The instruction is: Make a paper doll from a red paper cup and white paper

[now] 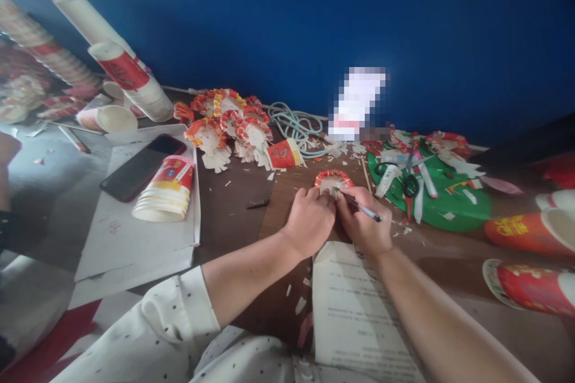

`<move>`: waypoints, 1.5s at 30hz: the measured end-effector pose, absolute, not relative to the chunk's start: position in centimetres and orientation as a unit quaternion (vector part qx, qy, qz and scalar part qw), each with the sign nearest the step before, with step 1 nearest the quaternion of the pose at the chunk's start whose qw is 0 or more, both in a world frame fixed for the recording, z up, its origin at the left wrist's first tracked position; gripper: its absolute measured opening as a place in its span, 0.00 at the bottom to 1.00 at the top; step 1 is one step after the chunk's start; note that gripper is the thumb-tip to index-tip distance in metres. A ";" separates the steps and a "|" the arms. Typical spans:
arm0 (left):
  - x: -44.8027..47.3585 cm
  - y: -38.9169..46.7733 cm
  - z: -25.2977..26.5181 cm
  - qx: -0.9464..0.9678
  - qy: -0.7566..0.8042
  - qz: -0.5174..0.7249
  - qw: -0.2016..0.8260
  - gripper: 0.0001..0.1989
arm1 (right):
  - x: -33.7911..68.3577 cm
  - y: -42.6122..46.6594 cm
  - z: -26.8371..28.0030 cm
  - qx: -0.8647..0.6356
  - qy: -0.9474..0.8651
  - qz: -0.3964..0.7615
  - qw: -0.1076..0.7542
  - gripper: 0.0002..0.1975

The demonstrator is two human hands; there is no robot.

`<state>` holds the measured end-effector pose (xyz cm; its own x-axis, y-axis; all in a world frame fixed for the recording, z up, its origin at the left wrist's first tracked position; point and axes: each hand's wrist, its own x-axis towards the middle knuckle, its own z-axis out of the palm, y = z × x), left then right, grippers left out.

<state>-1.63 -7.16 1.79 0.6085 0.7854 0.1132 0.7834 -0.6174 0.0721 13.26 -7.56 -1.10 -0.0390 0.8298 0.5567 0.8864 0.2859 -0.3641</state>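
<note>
In the middle of the table, a paper-cup craft (333,178) with a red-and-white curled rim and a pale centre lies in front of my hands. My left hand (311,220) has its fingers curled at the near side of this craft, holding it against the tabletop. My right hand (369,224) grips a pen (366,210), its tip at the pale centre of the craft. The craft's lower part is hidden behind my fingers. A black pen cap (257,204) lies to the left. Beneath my right wrist is a printed sheet (350,305).
Finished-looking cup crafts (220,111) are heaped at the back beside a light-blue cord (294,125). A green mat (467,209) bears scissors (410,184) and markers. Stacked paper cups (164,191) and a phone (142,166) rest on white board at left; more cups (530,233) lie right.
</note>
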 end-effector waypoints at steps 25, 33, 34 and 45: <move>-1.7 -7.2 1.8 0.897 0.438 0.067 0.004 0.14 | 13.3 -7.6 -1.2 -0.600 -0.721 -0.049 0.343 0.09; -1.7 -7.2 1.7 0.897 0.438 0.068 0.003 0.14 | 13.3 -7.6 -1.2 -0.602 -0.719 -0.035 0.344 0.09; -1.7 -7.2 1.7 0.897 0.437 0.067 0.003 0.14 | 13.3 -7.6 -1.2 -0.604 -0.719 -0.034 0.342 0.09; -1.7 -7.3 1.6 0.895 0.437 0.089 0.008 0.13 | 13.3 -7.6 -1.1 -0.602 -0.723 -0.046 0.336 0.09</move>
